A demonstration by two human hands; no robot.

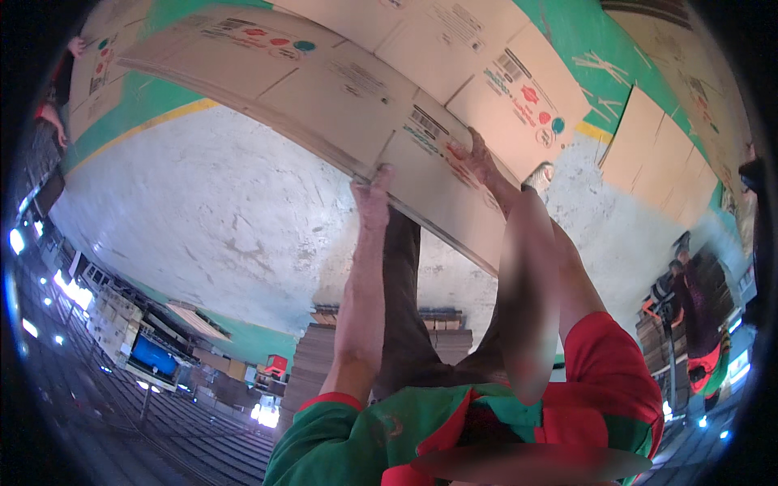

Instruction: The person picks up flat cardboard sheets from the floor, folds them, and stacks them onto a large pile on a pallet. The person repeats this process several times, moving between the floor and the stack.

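Flattened cardboard box (332,105): located in front of you, above the floor, crossing your legs. Its long axis runs obliquely, from your far left to your near right; the right end lies beside your right leg. The printed face is turned up toward you. Crease lines cross it at intervals.

Your left hand (372,202) pinches the near long edge, thumb over the printed face; the fingers underneath are hidden. Your right hand (484,162) is at the far long edge, fingers a little apart; whether they grip the edge or only rest on it, you cannot tell.

Markings: each of two panels carries a barcode, with red emblems further along. A teal disc shows on the left panel, green lettering on the right. The print rows follow the long axis. Blocks of small text between them are too fine to read.

Your shoe (538,176) is just beyond the right hand. Behind your legs stands stacked cardboard (312,356).

Beyond the held piece lies a second box (486,57), bearing similar print. To its right, a plain sheet (664,162) lies on the worn pale floor (219,194), near scattered strips (601,69). A co-worker's hand (53,123) shows at the far left.
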